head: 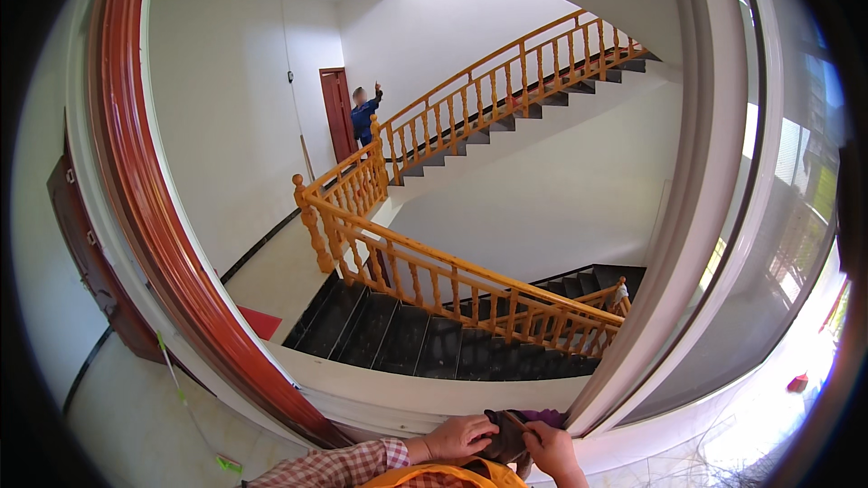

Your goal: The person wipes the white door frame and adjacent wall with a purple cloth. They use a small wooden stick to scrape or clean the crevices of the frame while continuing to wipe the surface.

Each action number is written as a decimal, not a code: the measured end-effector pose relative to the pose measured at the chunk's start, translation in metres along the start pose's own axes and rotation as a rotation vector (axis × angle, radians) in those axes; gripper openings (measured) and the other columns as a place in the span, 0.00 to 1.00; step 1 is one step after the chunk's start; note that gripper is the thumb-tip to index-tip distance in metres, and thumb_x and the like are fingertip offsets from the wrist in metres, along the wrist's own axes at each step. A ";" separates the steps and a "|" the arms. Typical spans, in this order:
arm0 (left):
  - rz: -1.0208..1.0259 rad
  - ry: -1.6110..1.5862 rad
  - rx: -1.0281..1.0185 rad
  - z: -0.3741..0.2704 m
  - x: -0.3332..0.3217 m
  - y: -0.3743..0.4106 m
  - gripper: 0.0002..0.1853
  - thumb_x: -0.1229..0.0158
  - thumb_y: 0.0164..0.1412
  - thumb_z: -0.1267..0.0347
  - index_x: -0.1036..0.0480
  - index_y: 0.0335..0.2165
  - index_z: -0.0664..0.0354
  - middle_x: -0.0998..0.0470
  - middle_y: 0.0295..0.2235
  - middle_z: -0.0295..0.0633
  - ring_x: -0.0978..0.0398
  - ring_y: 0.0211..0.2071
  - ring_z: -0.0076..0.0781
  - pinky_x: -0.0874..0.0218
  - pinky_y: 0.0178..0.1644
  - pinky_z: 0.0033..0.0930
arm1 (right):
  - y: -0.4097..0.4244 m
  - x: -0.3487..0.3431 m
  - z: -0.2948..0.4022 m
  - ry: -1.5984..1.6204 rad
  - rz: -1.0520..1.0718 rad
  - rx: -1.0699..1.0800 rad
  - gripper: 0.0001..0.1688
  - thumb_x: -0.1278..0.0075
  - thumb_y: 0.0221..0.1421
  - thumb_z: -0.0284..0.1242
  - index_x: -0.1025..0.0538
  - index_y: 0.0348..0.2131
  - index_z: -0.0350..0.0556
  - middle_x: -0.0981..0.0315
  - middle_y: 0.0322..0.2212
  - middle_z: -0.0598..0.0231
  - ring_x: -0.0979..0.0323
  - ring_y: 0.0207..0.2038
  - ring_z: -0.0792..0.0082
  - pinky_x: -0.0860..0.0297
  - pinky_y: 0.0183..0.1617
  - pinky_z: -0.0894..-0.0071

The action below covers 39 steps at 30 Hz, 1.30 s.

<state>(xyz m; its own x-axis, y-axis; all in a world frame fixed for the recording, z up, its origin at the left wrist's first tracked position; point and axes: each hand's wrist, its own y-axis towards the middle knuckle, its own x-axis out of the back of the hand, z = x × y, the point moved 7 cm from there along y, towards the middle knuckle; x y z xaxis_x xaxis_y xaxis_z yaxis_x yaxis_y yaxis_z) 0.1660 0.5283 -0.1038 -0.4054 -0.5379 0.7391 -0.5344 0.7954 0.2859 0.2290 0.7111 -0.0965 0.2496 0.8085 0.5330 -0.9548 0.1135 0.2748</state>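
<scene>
At the bottom of the head view, my left hand [461, 436], in a checked sleeve, rests with bent fingers on a dark bunched cloth [505, 439] at the window sill. Close to its right, my right hand [550, 449] grips a thin brown strip or handle [517, 420] that lies across the cloth; its exact kind cannot be told. A purple cloth part [544, 416] shows beyond my right hand, against the foot of the pale frame. Orange fabric shows just below both hands.
Beyond the pale sill [380, 413] a black staircase [407, 339] descends behind a wooden banister [434, 254]. A person in blue [364, 115] stands on the landing, one arm raised. A reddish-brown frame [203, 271] rises left; a green-ended mop [229, 464] lies lower left. A glass pane [739, 312] stands right.
</scene>
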 end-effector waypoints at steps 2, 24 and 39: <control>-0.003 0.004 -0.002 -0.002 0.001 0.001 0.13 0.41 0.60 0.67 0.25 0.43 0.61 0.25 0.35 0.44 0.24 0.36 0.43 0.30 0.39 0.37 | 0.000 0.000 -0.001 0.008 -0.004 0.012 0.13 0.42 0.53 0.31 0.19 0.39 0.44 0.22 0.23 0.50 0.22 0.26 0.51 0.26 0.31 0.61; -0.012 0.017 -0.059 -0.003 0.001 0.002 0.13 0.41 0.61 0.68 0.24 0.43 0.62 0.24 0.36 0.45 0.24 0.35 0.44 0.30 0.38 0.36 | 0.000 0.004 0.004 -0.001 0.004 -0.053 0.14 0.43 0.54 0.30 0.20 0.40 0.44 0.22 0.24 0.51 0.21 0.26 0.55 0.27 0.33 0.63; -0.046 0.005 -0.097 -0.003 0.003 0.003 0.13 0.41 0.61 0.68 0.24 0.43 0.63 0.25 0.35 0.47 0.24 0.36 0.46 0.31 0.38 0.38 | 0.002 0.002 0.002 0.026 0.030 -0.115 0.13 0.43 0.55 0.29 0.20 0.40 0.44 0.22 0.24 0.52 0.21 0.27 0.59 0.27 0.33 0.65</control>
<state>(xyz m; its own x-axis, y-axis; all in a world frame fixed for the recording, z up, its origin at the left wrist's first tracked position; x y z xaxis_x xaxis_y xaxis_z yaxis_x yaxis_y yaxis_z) 0.1653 0.5299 -0.0990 -0.3779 -0.5732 0.7271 -0.4778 0.7934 0.3771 0.2281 0.7121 -0.0931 0.2181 0.8268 0.5185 -0.9743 0.1537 0.1647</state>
